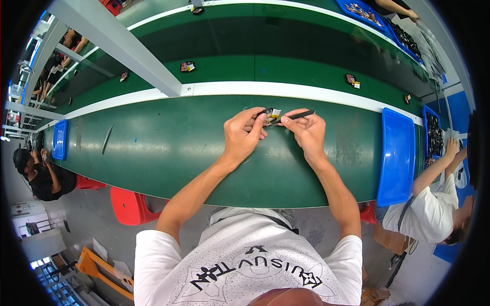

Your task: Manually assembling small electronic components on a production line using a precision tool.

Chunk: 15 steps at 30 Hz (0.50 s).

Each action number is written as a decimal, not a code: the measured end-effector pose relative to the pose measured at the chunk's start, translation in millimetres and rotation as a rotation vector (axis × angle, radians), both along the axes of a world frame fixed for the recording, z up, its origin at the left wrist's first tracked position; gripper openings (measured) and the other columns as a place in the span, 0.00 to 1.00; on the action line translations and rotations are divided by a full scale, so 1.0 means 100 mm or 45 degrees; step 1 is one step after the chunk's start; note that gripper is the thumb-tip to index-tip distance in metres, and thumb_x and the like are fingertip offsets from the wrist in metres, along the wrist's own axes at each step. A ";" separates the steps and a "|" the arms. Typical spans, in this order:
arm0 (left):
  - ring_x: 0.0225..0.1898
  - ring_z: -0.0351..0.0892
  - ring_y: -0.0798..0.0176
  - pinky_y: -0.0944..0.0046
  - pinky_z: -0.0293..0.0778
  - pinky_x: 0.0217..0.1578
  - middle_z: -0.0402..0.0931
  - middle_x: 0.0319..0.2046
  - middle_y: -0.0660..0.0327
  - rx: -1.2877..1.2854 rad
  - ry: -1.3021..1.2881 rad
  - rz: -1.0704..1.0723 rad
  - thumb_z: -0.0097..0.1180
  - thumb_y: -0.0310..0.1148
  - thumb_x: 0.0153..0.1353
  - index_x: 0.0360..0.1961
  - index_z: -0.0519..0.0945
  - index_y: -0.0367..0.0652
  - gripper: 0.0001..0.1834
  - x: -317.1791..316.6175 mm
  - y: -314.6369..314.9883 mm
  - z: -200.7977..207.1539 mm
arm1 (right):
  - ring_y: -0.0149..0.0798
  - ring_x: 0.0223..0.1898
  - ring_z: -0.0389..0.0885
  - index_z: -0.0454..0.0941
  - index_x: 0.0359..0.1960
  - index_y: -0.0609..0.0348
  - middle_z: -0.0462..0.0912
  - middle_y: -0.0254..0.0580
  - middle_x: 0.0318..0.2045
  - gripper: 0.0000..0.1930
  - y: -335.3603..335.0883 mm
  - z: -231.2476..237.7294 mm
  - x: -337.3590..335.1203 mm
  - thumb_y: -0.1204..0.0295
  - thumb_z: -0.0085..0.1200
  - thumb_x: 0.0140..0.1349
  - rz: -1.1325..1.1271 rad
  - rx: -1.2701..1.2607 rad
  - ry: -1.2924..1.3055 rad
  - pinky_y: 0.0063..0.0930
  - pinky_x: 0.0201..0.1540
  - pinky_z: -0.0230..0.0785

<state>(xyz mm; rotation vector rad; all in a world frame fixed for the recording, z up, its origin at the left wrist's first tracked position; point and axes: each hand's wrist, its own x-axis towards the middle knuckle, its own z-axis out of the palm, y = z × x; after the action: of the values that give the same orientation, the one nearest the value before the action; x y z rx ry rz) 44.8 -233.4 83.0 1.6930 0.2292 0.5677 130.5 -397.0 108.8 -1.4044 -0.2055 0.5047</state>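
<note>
Over the green bench, my left hand (241,133) grips a small black electronic part (269,115) with yellow and white pieces on it. My fingers cover much of it, so its exact kind does not show. My right hand (308,131) pinches a slim black pen-like tool (301,115). The tool's tail sticks out to the right past my fingers, and its other end is at or very near the part. Both forearms reach up from the lower edge of the view.
Tweezers (107,138) lie on the green bench (173,143) to the left. Blue trays (397,158) sit at both sides. Beyond a white rail (286,90), small parts (187,67) rest on a green belt. A grey post (127,48) slants across. Co-workers sit left and right; red stools (127,206) stand below.
</note>
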 end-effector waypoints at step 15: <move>0.22 0.83 0.66 0.70 0.79 0.20 0.83 0.32 0.54 -0.560 0.214 -0.382 0.57 0.33 0.74 0.51 0.82 0.27 0.16 0.07 0.19 -0.02 | 0.21 0.28 0.80 0.81 0.39 0.69 0.86 0.39 0.30 0.07 -0.08 -0.15 0.06 0.83 0.66 0.62 0.029 0.101 -0.247 0.13 0.29 0.69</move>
<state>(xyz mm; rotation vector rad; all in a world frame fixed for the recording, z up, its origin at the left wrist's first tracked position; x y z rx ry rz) 51.9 -214.5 80.6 1.3124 0.1985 0.1351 136.3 -404.9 93.6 -1.3745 -0.3941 0.3744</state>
